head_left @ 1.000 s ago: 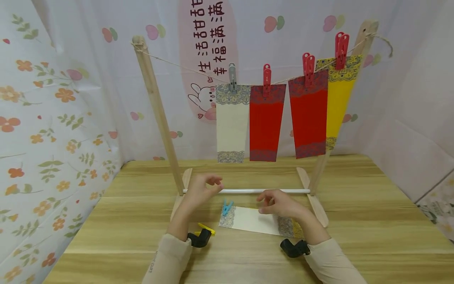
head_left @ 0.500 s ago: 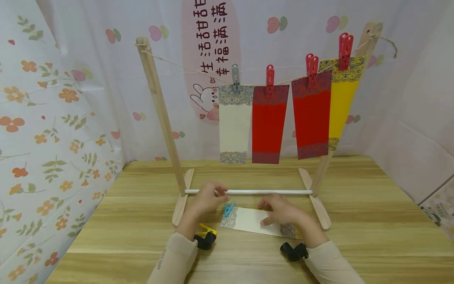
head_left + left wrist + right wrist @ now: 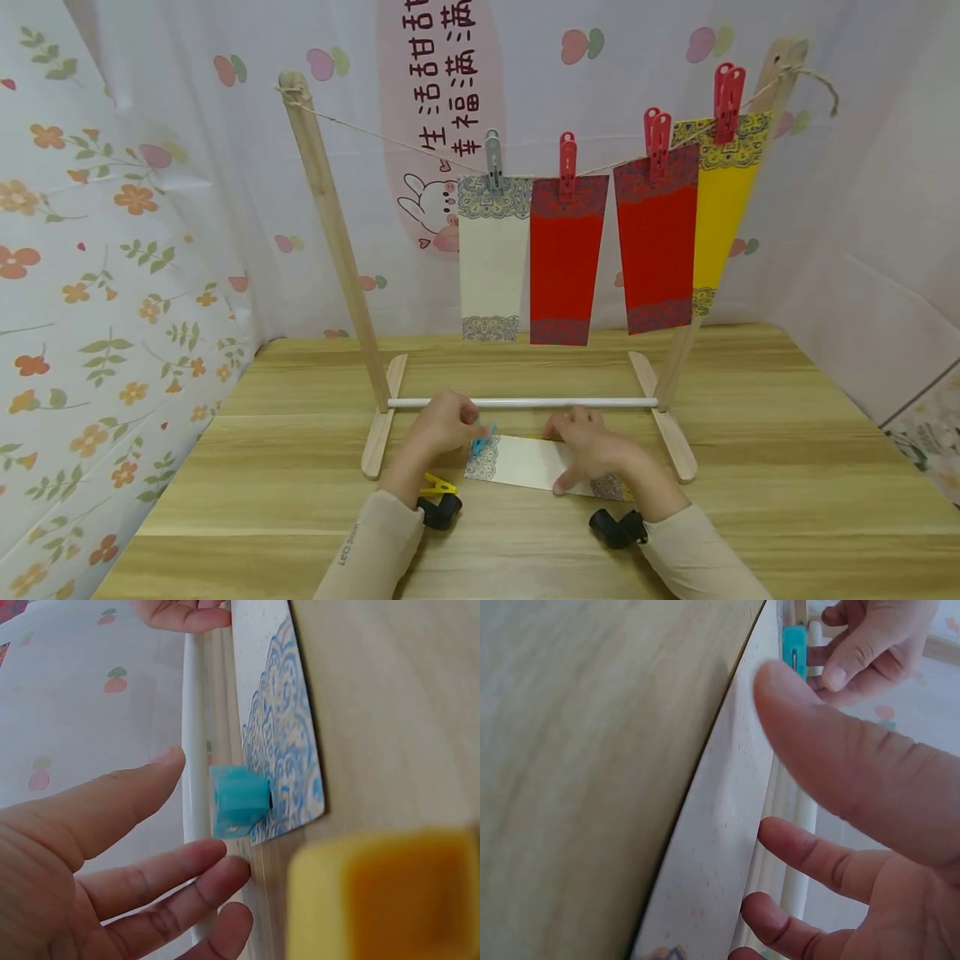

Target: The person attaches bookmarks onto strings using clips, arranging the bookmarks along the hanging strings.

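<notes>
A white card (image 3: pixel 521 461) with patterned ends lies on the table, over a yellow card whose edge barely shows. On its left patterned end is a light-blue clothespin (image 3: pixel 482 442). My left hand (image 3: pixel 444 421) is beside that clothespin; in the left wrist view, thumb and fingers (image 3: pixel 199 862) are spread around the clothespin (image 3: pixel 240 801) without visibly pinching it. Over the right part of the card, my right hand (image 3: pixel 596 446) has its thumb at the near side and its fingertips at the far edge. The right wrist view shows that thumb and fingers apart, across the card (image 3: pixel 720 787).
Behind the hands stands a wooden rack with a left post (image 3: pixel 330 225) and a white bar (image 3: pixel 525 403). Its string holds a white card (image 3: pixel 491 267), two red cards (image 3: pixel 566 267) and a yellow card (image 3: pixel 727 217) by clothespins. A yellow clothespin (image 3: pixel 438 485) lies by my left wrist.
My left hand has come down and rightward to the light-blue clothespin. My right hand has lowered onto the white card, its thumb moving toward the near edge.
</notes>
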Tool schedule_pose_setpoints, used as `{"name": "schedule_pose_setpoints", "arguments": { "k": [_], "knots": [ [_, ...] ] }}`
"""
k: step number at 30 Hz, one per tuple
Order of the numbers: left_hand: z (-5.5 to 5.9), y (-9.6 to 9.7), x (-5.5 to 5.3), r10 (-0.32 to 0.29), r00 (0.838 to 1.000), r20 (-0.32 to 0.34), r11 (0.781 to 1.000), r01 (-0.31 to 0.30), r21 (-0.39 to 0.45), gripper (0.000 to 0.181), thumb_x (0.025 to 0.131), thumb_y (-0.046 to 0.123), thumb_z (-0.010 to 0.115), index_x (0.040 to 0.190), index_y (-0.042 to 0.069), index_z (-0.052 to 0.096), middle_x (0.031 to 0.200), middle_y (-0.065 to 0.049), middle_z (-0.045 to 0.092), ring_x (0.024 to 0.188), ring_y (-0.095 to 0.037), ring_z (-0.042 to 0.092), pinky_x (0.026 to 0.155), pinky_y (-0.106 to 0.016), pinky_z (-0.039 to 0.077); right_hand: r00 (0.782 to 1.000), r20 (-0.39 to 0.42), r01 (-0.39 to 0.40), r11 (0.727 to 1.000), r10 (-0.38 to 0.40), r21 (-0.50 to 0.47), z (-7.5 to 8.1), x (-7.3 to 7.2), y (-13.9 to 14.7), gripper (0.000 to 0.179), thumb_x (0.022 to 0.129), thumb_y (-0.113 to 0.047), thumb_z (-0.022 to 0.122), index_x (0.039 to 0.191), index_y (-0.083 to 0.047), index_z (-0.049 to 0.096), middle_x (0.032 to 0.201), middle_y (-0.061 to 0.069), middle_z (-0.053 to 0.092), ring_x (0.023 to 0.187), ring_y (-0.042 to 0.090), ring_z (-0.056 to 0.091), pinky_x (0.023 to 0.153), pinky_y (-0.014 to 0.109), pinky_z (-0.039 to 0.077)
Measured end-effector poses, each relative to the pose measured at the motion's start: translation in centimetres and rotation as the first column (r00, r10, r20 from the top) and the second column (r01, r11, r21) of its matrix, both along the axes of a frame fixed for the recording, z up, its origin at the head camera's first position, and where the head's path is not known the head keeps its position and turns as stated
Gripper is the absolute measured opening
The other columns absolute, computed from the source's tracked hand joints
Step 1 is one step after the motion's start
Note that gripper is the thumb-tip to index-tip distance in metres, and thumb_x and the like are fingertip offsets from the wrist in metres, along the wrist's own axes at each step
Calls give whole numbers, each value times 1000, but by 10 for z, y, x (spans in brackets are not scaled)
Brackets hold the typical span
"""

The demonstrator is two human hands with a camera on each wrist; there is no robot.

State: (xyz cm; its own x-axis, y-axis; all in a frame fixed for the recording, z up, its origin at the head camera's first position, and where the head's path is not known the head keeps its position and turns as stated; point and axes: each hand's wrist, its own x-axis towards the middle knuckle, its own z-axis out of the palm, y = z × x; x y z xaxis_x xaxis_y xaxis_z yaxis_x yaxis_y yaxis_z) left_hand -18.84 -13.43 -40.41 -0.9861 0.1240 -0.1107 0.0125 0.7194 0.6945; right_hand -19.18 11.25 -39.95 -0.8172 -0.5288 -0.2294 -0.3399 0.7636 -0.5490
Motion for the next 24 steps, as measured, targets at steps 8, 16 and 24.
{"name": "schedule_pose_setpoints", "arguments": {
  "k": [8,16,24],
  "knots": [
    [-1,4,0,-13,1000,8,999,13,-38,43,80,21,84,113,-3,70,89,-6,63,78,-16,53,70,-30,48,999,-4,-37,998,37,59,4,4,-1,67,65,-12,93,119,-14,53,117,11,44,115,36,35,92,60,40],
    [-1,9,1,12,1000,14,994,-10,-109,49,78,26,85,114,-3,68,98,-8,68,84,-18,58,77,-36,53,999,-16,-34,995,36,93,5,5,-1,67,65,-15,93,119,-15,53,114,8,48,108,31,37,89,60,40],
    [-1,15,3,57,998,-12,983,-58,-173,40,78,27,86,101,0,70,96,-9,69,79,-18,58,73,-37,53,999,-27,-39,992,42,118,5,7,-2,67,65,-14,93,120,-16,53,114,8,50,109,31,39,89,62,40]
  ]
}}
